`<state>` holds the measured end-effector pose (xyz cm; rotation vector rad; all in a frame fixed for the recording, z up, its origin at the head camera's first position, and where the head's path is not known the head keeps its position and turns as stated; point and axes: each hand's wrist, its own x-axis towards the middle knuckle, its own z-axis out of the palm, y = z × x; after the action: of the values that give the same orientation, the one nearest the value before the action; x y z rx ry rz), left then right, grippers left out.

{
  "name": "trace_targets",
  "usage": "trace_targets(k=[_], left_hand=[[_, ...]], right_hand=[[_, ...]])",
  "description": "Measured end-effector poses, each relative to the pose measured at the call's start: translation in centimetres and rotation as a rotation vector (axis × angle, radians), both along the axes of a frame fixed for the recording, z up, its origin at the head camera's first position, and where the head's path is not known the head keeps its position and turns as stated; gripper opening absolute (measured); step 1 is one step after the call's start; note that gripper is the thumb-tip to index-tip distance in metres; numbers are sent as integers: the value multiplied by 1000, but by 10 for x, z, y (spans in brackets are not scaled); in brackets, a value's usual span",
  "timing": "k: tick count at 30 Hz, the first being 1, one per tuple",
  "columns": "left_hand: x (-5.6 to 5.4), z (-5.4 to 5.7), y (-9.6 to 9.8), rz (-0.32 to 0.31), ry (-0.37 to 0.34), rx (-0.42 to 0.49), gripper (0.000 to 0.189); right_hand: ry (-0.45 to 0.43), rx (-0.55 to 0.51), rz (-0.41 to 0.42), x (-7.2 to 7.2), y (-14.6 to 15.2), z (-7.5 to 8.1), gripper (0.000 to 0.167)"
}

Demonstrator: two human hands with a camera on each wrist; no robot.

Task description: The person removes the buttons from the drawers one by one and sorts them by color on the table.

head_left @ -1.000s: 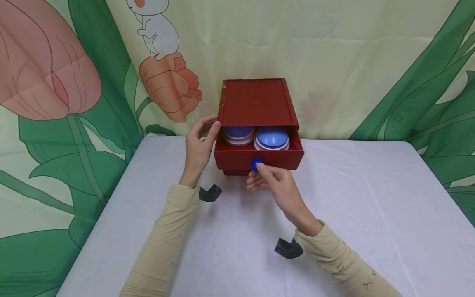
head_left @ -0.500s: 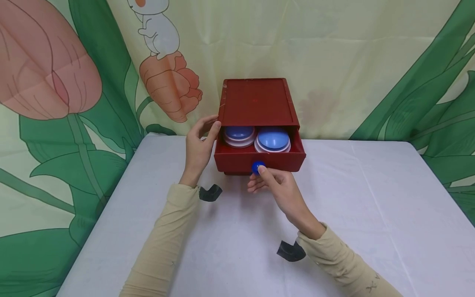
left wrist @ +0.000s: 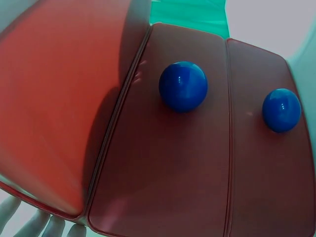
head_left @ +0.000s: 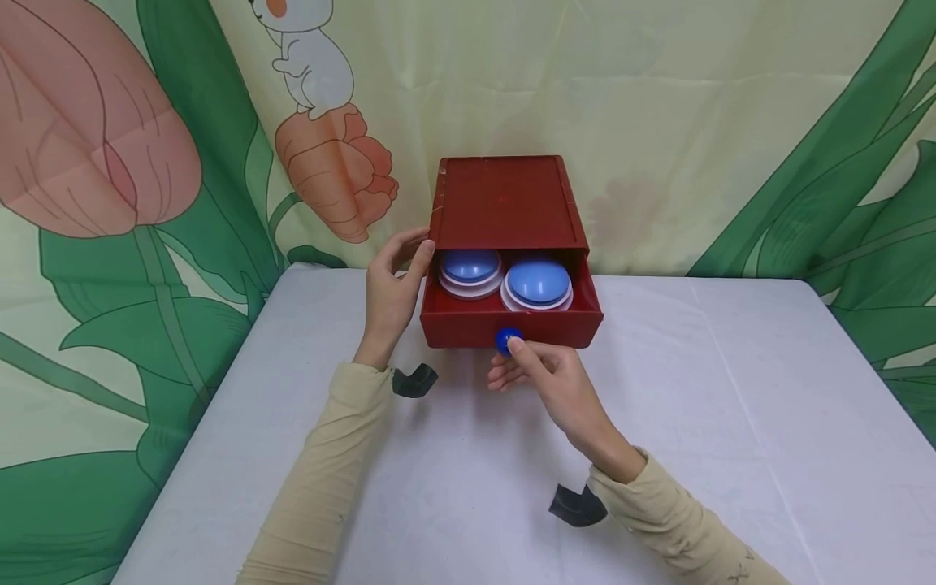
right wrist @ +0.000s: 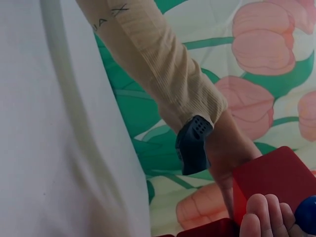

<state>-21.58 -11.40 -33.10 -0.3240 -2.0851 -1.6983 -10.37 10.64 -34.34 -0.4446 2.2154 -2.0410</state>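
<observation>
A small red drawer box [head_left: 504, 203] stands at the back of the table, its upper drawer [head_left: 468, 329] pulled out. Inside sit two round push buttons, one on the left [head_left: 470, 268] and a bigger-looking one on the right [head_left: 539, 283], both with blue domes on white bases. My right hand [head_left: 548, 374] pinches the blue drawer knob [head_left: 504, 338] with thumb on top, fingers beneath. My left hand [head_left: 393, 296] rests against the box's left side, thumb at the front corner. Two blue knobs, one nearer [left wrist: 183, 87] and one farther [left wrist: 281, 110], show in the left wrist view.
A white cloth [head_left: 695, 422] covers the table around the box. Directly behind hangs a printed curtain [head_left: 658, 130] with flowers, a carrot and a rabbit. Dark straps [head_left: 414, 380] stick out by both sleeves.
The upper drawer has slid farther out toward me, with my right hand moving along on its knob. More of both buttons shows. My left hand has stayed in place.
</observation>
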Motion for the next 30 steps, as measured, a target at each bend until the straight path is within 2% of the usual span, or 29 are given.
trace_targets(k=[30], left_hand=[[2,1,0,-2,2,8,36]], right_hand=[[12,-2,47,10,3,-5,31]])
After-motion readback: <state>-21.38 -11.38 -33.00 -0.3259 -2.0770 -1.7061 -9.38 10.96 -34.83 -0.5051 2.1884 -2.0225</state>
